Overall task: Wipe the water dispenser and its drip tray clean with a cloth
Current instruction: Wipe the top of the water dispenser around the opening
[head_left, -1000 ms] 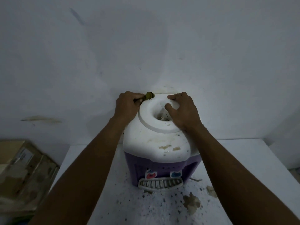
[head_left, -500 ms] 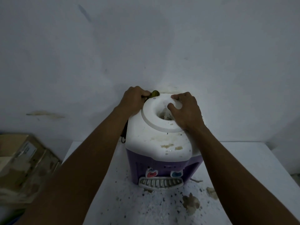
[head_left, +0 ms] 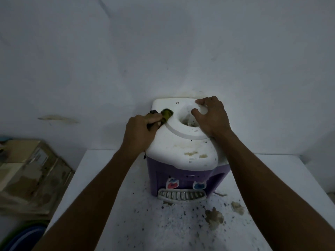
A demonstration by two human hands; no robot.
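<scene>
One cloth (head_left: 166,114) gripped by left hand (head_left: 139,132) atop dispenser (head_left: 181,147).

The water dispenser (head_left: 183,153) has a smooth white plastic top, blotched with brownish stains, over a purple plastic body; its drip tray (head_left: 181,195) at six o'clock is slatted white plastic. A dark green cloth (head_left: 167,114) looks soft and crumpled at ten o'clock. The table (head_left: 154,229) is smooth, white and grit-speckled; cardboard boxes (head_left: 32,171) at nine o'clock are matt brown.
</scene>
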